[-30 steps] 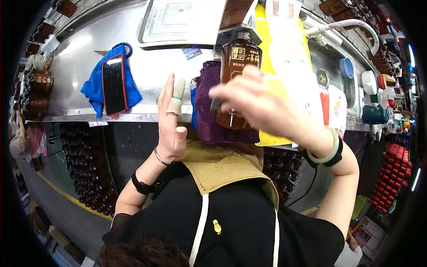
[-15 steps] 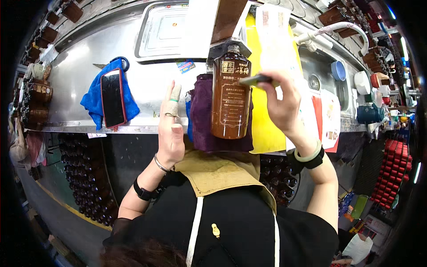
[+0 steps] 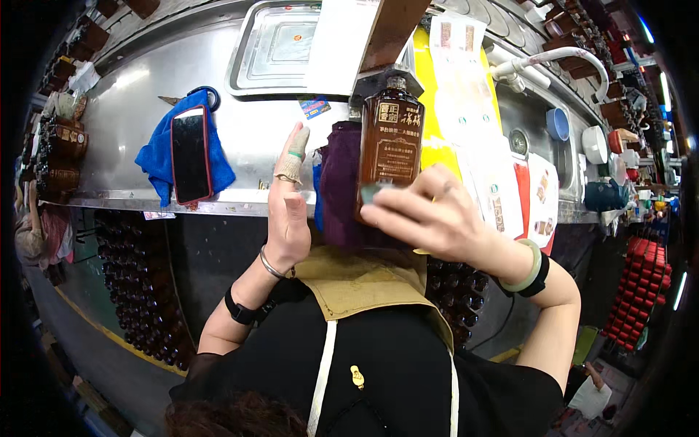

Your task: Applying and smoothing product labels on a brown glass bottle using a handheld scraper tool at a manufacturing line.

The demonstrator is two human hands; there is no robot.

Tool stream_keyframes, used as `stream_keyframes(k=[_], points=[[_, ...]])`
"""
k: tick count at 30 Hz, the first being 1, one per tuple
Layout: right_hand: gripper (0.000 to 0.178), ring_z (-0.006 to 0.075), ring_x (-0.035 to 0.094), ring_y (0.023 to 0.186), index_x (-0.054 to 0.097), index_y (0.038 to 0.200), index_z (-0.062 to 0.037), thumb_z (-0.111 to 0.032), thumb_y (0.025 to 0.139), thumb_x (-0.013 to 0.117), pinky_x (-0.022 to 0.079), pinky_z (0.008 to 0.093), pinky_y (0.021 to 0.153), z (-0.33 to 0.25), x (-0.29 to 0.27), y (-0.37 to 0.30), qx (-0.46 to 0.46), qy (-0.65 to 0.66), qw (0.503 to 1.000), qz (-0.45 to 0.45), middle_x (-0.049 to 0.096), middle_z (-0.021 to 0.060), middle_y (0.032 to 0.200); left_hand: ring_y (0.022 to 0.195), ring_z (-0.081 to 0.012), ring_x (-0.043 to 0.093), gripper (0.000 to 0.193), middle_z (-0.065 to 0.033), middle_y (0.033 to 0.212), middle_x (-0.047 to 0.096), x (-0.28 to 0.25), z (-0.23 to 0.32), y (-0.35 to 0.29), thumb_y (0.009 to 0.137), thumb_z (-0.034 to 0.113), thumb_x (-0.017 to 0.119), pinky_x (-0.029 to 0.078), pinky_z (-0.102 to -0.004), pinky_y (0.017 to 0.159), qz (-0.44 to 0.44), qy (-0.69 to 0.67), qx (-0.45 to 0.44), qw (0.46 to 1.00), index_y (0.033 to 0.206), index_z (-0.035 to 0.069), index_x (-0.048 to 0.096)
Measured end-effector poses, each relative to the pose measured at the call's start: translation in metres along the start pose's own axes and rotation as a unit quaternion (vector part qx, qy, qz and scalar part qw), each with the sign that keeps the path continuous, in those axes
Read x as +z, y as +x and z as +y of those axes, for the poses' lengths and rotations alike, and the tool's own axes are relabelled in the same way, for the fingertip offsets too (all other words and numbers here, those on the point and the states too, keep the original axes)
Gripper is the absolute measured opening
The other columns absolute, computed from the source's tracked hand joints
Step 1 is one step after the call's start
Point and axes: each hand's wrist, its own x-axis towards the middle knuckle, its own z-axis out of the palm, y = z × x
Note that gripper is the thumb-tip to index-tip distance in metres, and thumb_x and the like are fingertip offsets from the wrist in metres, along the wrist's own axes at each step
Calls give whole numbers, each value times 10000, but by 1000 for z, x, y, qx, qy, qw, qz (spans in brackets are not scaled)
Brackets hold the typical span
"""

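A brown glass bottle (image 3: 391, 138) with a dark label lies on a purple cloth (image 3: 338, 182) on the steel counter (image 3: 240, 146). My right hand (image 3: 429, 215) rests at the bottle's near end, its fingertips pinched on a small pale green piece (image 3: 368, 193) pressed to the glass. A green bangle and a black band circle that wrist. My left hand (image 3: 287, 200) stands edge-on just left of the purple cloth, fingers straight, one finger bandaged, holding nothing.
A blue cloth (image 3: 218, 164) with a dark phone (image 3: 191, 153) lies at the left. A steel tray (image 3: 273, 47) sits further back. A yellow sheet (image 3: 437, 146), label strips (image 3: 466, 73), a white hose (image 3: 553, 58) and a blue cup (image 3: 557, 124) lie right. Dark bottles (image 3: 138, 291) fill crates below.
My right hand has come down from the bottle's far end to its near end, the small piece still in its fingers. The left hand has stayed beside the purple cloth.
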Motion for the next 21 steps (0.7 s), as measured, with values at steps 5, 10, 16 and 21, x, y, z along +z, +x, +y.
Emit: stream_keyframes(k=[5, 10, 16, 21], points=[[265, 209, 562, 742, 715, 1091, -92, -123, 828, 738, 505, 353, 662, 6, 7, 39, 61, 19, 995, -71, 652, 26, 943, 1553, -311, 339, 1007, -184, 1680, 338, -2, -2, 1, 1022, 780, 129, 294, -501, 1257, 3, -6, -13, 1000, 1644, 3, 281], [228, 214, 607, 864, 708, 1044, -152, -133, 818, 680, 495, 368, 770, 96, -8, 65, 62, -226, 971, 42, 658, -15, 947, 1546, -302, 354, 1041, -175, 1672, 354, 2, 6, 6, 1000, 813, 137, 299, -485, 1257, 2, -19, -31, 999, 1642, 7, 289], [356, 156, 551, 765, 749, 1137, -166, -155, 781, 733, 481, 335, 730, 19, 8, -9, -76, 73, 994, 27, 679, -58, 1025, 1525, -314, 386, 1000, -175, 1664, 367, 0, -9, 8, 1022, 778, 111, 339, -487, 1237, -4, -19, -30, 999, 1636, 13, 302], [313, 230, 640, 800, 745, 1104, -57, 1, 799, 784, 519, 366, 760, 53, 18, 9, 124, 118, 976, 138, 747, 53, 1001, 1501, -319, 419, 1022, -172, 1659, 376, 2, -6, 11, 1003, 806, 114, 361, -484, 1223, -16, -37, -75, 996, 1636, 29, 314]])
